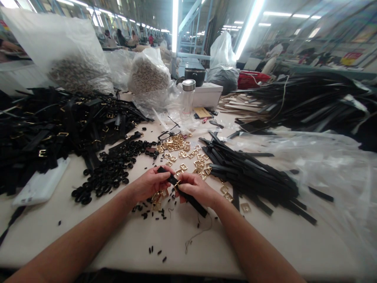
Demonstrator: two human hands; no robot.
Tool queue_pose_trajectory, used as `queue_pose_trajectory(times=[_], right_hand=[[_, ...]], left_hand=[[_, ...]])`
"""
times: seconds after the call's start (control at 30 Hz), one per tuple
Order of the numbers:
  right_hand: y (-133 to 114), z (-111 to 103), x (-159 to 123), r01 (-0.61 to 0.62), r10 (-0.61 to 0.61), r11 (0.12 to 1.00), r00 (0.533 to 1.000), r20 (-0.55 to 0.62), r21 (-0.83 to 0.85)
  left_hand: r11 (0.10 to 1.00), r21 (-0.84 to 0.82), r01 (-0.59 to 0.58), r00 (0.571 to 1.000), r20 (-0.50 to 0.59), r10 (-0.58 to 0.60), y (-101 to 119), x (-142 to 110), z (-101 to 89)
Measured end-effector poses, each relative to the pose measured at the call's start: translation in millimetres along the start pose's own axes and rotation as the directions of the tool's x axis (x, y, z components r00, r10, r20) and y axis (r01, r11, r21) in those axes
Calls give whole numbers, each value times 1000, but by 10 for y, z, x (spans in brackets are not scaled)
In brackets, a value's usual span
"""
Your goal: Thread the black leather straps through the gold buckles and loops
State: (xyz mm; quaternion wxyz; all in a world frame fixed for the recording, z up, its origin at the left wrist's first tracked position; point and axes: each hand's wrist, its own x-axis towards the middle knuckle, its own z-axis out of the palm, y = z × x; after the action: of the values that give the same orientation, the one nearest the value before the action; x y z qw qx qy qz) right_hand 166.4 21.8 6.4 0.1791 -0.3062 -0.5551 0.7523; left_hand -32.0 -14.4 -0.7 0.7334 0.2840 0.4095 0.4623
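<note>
Between my two hands runs a short black strap [193, 203], slanting down to the right. My left hand [151, 182] pinches its upper end. My right hand [196, 188] grips it further down, at a gold buckle [176, 184] that sits around the strap; the fingers partly cover the buckle. Loose gold buckles [176, 143] lie on the table just beyond my hands. To the left of them spreads a heap of black rings [101, 179]. A bundle of black straps [253, 173] rests to the right. Small black pieces [159, 252] are scattered nearer to me.
Finished-looking buckled straps [73, 118] pile up at the left, beside a white power bank-like block [43, 182]. A glass bottle [187, 100], eyeglasses [168, 135] and a white box [207, 94] stand or lie behind. Clear plastic sheeting [330, 169] covers the right side.
</note>
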Motion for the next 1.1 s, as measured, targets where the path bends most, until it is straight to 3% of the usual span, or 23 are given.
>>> queue_pose_trajectory(times=[0.13,0.23,0.53,0.67,0.9,1.1], right_hand=[[-4,1,-3,9,-8,999,1000,28,-39],[-13,0,-6,42,-39,996,999,29,-85],[25,-15,11,87,-86,996,996,-28,12],[6,-16,8,71,-70,997,997,-41,31],[53,-70,28,51,-55,993,998,37,102],[66,-61,24,42,-42,998,999,-20,45]], left_hand=[[980,195,-29,997,77,14,25,-50,31],[957,285,-52,997,67,34,2,-54,44],[998,26,-60,997,-53,61,-9,-27,146],[998,-34,-54,997,-53,52,1,-28,133],[995,-88,-49,998,-44,45,-13,4,63],[990,-128,-52,997,-62,45,-27,27,62]])
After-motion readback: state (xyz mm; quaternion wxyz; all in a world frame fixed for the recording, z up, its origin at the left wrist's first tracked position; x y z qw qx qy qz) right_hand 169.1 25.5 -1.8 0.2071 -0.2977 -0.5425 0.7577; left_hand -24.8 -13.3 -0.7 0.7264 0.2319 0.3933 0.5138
